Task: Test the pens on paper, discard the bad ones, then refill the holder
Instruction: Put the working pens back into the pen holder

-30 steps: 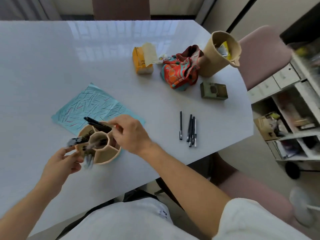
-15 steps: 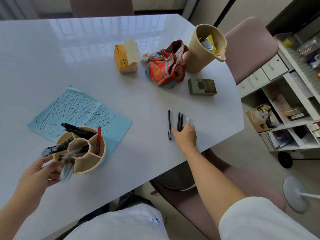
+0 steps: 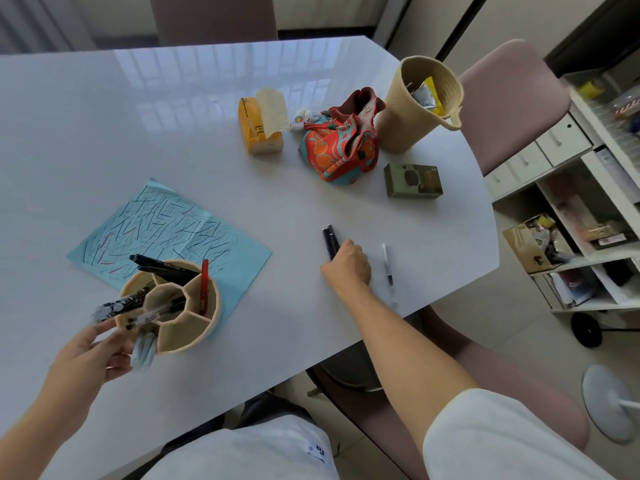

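A beige pen holder [image 3: 188,332] with several compartments stands on the corner of a scribbled blue paper [image 3: 166,230]. It holds black pens [image 3: 157,263], a red pen [image 3: 204,285] and a patterned pen [image 3: 117,304]. My left hand [image 3: 91,351] touches the holder's near left side with curled fingers. My right hand [image 3: 348,263] grips a bunch of black pens [image 3: 329,240] lying on the white table [image 3: 104,116]. One clear pen [image 3: 388,263] lies alone just right of that hand.
At the back right stand a woven beige bin [image 3: 412,112] with wrappers inside, a colourful pouch [image 3: 339,147], a yellow tissue pack [image 3: 258,129] and a green box [image 3: 412,180]. A pink chair [image 3: 512,98] and shelves [image 3: 588,209] lie beyond the table's right edge.
My right hand left the holder after putting the red pen in, moved right to the loose pens and closed around several. One clear pen stays apart on the table.
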Demonstrator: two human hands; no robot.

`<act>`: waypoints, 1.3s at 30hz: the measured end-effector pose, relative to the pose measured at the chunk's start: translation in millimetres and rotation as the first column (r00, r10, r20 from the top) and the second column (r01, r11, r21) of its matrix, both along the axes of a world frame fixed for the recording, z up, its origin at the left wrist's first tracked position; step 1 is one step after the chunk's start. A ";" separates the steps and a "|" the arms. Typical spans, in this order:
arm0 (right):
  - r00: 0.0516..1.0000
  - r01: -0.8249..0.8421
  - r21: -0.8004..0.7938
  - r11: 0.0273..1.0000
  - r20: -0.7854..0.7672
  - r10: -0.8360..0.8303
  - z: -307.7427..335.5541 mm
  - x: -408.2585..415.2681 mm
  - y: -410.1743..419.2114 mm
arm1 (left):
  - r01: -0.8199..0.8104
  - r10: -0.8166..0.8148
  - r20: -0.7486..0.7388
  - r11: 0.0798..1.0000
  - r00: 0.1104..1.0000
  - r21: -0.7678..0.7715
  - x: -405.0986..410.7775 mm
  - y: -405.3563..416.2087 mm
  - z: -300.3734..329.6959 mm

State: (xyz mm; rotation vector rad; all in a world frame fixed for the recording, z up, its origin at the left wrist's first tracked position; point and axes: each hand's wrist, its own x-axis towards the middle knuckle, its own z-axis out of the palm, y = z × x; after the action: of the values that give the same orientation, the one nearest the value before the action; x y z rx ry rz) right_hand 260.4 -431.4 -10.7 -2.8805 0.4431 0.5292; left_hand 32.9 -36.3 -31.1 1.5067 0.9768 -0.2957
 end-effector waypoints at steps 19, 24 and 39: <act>0.921 0.225 0.966 -0.129 -0.254 -0.294 66.0 -83.4 150.4 | -0.020 0.020 -0.001 0.999 1.000 -0.033 -2.8 -45.2 56.7; 0.974 0.108 0.993 -0.041 -0.114 -0.196 73.0 -107.5 182.6 | -0.021 0.021 -0.026 1.000 0.999 -0.018 -4.2 -54.3 53.3; 0.948 0.058 0.997 0.049 -0.040 -0.316 56.3 -117.5 178.1 | -0.022 0.017 -0.094 0.998 0.995 -0.051 -6.8 -64.2 54.4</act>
State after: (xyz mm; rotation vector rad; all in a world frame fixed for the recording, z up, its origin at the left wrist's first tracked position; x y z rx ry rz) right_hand 143.0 -253.3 45.6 -1.3774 0.2268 0.2715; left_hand 26.1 -100.5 23.3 1.4457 1.0495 -0.3775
